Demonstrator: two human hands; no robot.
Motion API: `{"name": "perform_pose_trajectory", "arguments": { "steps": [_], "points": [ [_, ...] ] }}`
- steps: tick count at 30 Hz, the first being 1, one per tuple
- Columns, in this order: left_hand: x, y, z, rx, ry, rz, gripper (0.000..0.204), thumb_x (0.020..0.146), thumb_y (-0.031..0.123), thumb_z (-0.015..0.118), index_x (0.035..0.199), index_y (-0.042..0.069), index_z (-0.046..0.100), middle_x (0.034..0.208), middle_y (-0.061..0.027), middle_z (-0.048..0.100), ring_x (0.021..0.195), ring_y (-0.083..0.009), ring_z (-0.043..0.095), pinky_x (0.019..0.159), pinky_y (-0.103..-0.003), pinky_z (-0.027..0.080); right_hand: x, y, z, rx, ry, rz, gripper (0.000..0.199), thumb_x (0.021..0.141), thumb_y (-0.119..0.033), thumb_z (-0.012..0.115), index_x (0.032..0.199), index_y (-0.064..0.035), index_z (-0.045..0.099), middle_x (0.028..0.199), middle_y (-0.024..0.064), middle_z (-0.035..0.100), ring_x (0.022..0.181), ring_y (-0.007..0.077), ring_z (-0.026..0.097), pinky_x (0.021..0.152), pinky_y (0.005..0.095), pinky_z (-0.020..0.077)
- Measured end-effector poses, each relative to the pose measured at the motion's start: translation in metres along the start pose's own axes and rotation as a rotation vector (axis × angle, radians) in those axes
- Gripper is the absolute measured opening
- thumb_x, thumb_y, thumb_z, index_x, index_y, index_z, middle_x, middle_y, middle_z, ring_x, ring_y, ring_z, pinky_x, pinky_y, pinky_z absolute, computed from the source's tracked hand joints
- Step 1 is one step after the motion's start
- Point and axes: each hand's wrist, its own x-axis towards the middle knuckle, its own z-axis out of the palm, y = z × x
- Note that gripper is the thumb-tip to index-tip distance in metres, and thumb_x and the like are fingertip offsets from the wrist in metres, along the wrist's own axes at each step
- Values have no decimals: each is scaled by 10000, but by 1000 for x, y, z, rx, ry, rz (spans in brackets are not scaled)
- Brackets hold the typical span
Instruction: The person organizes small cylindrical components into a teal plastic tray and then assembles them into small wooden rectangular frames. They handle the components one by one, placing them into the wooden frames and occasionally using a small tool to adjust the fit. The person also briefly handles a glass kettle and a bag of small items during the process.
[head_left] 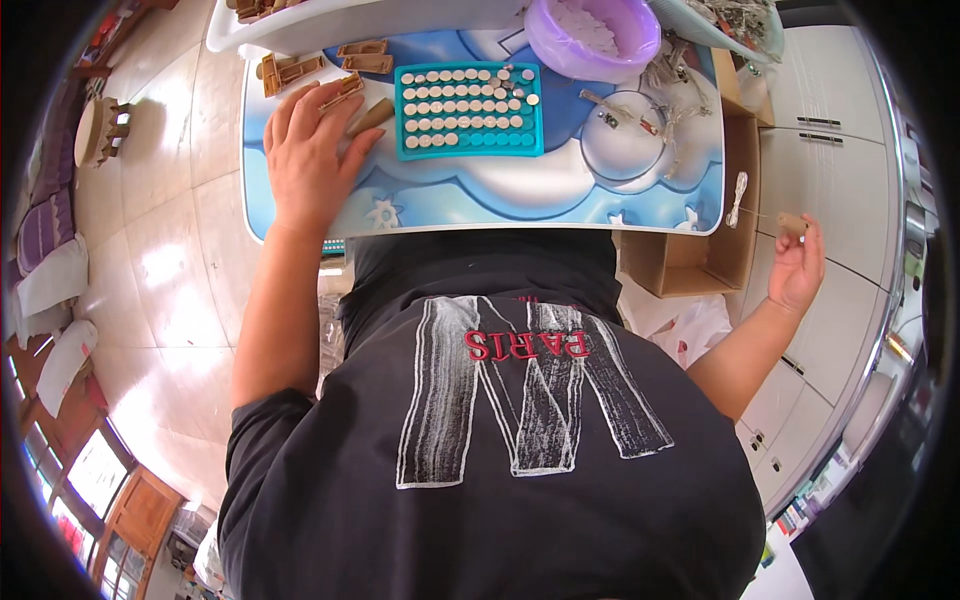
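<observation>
My left hand (312, 150) lies over the left part of the table with its fingers stretched out and its thumb apart. Its fingertips touch a brown hollow plastic piece (347, 86), and a darker brown tapered piece (373, 117) lies by the thumb. More brown pieces (290, 72) lie just beyond. Out past the table's right edge, my right hand (797, 265) pinches a tan cylindrical piece (793, 222). A thin wire or rod runs from it toward a bundled white cord (738, 198); whether they join, I cannot tell.
A turquoise tray (470, 153) holds rows of small cream round pieces. Behind it stand a purple bowl (540, 45) lined with plastic and a white bin (330, 22). Small metal and wire parts (620, 112) lie at right. A cardboard box (690, 280) and white cabinets (830, 90) flank the table.
</observation>
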Motion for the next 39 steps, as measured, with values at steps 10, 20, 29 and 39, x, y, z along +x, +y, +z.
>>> {"name": "perform_pose_trajectory", "arguments": {
  "steps": [10, 20, 29, 39],
  "points": [
    [5, -4, 3, 3, 2, 38, 294, 751, 251, 706, 1026, 154, 675, 1172, -18, 573, 1137, -260, 486, 961, -392, 357, 5, 145, -86, -1422, 50, 111, 285, 826, -227, 632, 1039, -39, 615, 921, 117, 656, 857, 229, 624, 788, 333, 472],
    [5, -3, 4, -28, 21, 68, 235, 763, 201, 693, 982, 120, 671, 1125, -24, 598, 1071, -256, 522, 920, -383, 383, -29, 48, 122, -968, -183, -584, 149, 808, -105, 637, 949, -73, 670, 894, 81, 610, 806, 218, 603, 717, 291, 477],
    [-8, -11, 8, -316, 238, -158, 263, 850, 99, 613, 1101, 36, 569, 965, -86, 633, 798, -212, 608, 730, -296, 472, -17, 70, 177, -1114, -315, -671, 119, 776, -154, 675, 889, -118, 668, 862, 35, 593, 787, 243, 593, 670, 336, 472],
    [-3, 17, -22, -1819, 128, -691, 367, 967, 221, 400, 1262, 9, 448, 1153, -143, 579, 887, -177, 588, 814, -319, 450, 17, 23, 158, 23, -239, -86, 155, 878, -176, 624, 936, -32, 617, 829, 37, 635, 680, 78, 508, 603, 218, 379]
  ]
}}
